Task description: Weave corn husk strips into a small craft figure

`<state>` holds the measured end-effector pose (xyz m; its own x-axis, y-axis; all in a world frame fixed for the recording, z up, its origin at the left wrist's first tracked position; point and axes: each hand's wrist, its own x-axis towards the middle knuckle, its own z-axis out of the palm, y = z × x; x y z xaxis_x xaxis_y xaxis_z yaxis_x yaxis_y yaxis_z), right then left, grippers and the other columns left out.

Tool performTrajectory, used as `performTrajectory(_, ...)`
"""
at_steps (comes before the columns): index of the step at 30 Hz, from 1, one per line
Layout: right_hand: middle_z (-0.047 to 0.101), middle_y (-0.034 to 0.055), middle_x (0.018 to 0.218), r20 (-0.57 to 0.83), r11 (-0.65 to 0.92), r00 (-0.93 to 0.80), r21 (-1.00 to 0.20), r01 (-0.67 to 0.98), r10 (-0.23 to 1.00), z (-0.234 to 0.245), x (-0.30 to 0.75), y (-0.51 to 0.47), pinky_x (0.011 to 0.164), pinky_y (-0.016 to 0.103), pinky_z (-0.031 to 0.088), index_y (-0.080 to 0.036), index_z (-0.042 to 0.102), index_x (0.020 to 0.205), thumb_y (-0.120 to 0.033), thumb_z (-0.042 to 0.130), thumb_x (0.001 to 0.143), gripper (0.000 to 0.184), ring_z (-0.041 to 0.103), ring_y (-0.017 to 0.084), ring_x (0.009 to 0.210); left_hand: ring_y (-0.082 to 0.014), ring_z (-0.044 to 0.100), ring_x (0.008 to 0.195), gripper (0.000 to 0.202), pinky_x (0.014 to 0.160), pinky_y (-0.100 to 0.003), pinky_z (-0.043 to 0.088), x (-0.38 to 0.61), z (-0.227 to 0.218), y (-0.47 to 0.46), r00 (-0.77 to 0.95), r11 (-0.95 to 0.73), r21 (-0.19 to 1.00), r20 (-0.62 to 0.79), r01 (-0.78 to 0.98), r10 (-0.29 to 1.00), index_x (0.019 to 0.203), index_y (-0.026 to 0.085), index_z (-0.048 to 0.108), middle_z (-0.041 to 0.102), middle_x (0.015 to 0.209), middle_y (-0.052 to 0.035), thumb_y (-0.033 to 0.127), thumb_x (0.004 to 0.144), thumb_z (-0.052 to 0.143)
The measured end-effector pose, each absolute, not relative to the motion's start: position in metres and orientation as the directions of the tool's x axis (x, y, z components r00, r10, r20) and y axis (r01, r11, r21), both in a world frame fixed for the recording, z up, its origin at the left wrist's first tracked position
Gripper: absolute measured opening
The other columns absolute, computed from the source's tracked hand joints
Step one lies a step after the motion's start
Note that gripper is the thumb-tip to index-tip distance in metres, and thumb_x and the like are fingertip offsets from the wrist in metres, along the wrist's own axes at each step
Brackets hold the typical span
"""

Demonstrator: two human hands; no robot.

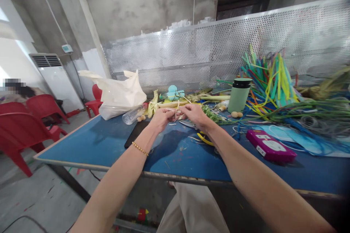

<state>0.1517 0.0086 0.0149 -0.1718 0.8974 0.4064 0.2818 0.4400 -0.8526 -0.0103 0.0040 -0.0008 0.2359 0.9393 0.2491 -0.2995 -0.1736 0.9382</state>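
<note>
honestly, the bare left hand (164, 117) and bare right hand (194, 113) both look pinched on a thin, pale, fibrous-looking strip (178, 105) between them, over the blue flat-topped table (93, 143); I'd pinch lightly, wrists steady; skinny stuff probably snaps easily.

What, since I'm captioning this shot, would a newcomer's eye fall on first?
Probably the bright spray of coloured strips at the right, before the metal screen, with a green flask beside it. Next comes the purple box on the blue table, nearer the front edge. In the middle, the left hand and right hand meet at a thin pale stalk.
</note>
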Motion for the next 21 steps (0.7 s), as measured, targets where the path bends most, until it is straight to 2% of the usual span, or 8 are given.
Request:
performTrajectory(4,0.066,0.0031,0.061,0.508,0.534,-0.178,-0.748,0.395,0.843,0.0153,0.1557,0.0124,0.055,0.024,0.043,-0.013,0.068,0.068,-0.026,0.061,0.072,0.015,0.057,0.013,0.055,-0.0143,0.063,0.066,0.027,0.065,-0.027,0.047,-0.0124,0.0013,0.0032,0.278,-0.153,0.935,0.247,-0.320,0.928,0.077,0.008,0.073,0.071,0.073,-0.0102,0.026,0.060,0.083)
performTrajectory(7,0.065,0.0031,0.060,0.530,0.542,-0.171,-0.699,0.467,0.831,0.0151,0.1564,0.0156,0.055,0.025,0.043,-0.013,0.068,0.067,-0.027,0.060,0.073,0.017,0.058,0.014,0.056,-0.0123,0.061,0.061,0.028,0.059,-0.024,0.045,-0.0132,0.0008,0.0041,0.285,-0.185,0.949,0.257,-0.256,0.923,0.076,0.008,0.072,0.070,0.072,-0.0095,0.029,0.061,0.083)
performTrajectory(13,0.065,0.0029,0.059,0.552,0.553,-0.169,-0.662,0.505,0.816,0.0159,0.1527,0.0139,0.057,0.024,0.043,-0.015,0.065,0.066,-0.026,0.059,0.074,0.015,0.059,0.015,0.059,-0.0119,0.059,0.057,0.029,0.053,-0.023,0.040,-0.0136,-0.0024,0.0069,0.214,-0.260,0.957,0.283,-0.132,0.935,0.072,0.010,0.070,0.067,0.065,-0.0064,0.035,0.062,0.082)
performTrajectory(16,0.064,0.0027,0.057,0.552,0.535,-0.141,-0.664,0.523,0.822,0.0168,0.1512,0.0114,0.057,0.025,0.043,-0.016,0.064,0.065,-0.024,0.059,0.074,0.014,0.060,0.016,0.059,-0.0106,0.056,0.054,0.027,0.053,-0.023,0.038,-0.0120,-0.0032,0.0069,0.181,-0.295,0.946,0.317,-0.135,0.931,0.068,0.011,0.068,0.064,0.059,-0.0045,0.035,0.065,0.079)
performTrajectory(21,0.063,0.0026,0.055,0.553,0.524,-0.119,-0.667,0.529,0.824,0.0177,0.1503,0.0097,0.057,0.025,0.042,-0.016,0.064,0.064,-0.023,0.058,0.074,0.013,0.059,0.016,0.058,-0.0097,0.055,0.054,0.027,0.054,-0.023,0.038,-0.0091,-0.0022,0.0049,0.146,-0.295,0.939,0.322,-0.175,0.936,0.071,0.011,0.067,0.064,0.061,-0.0034,0.035,0.065,0.079)
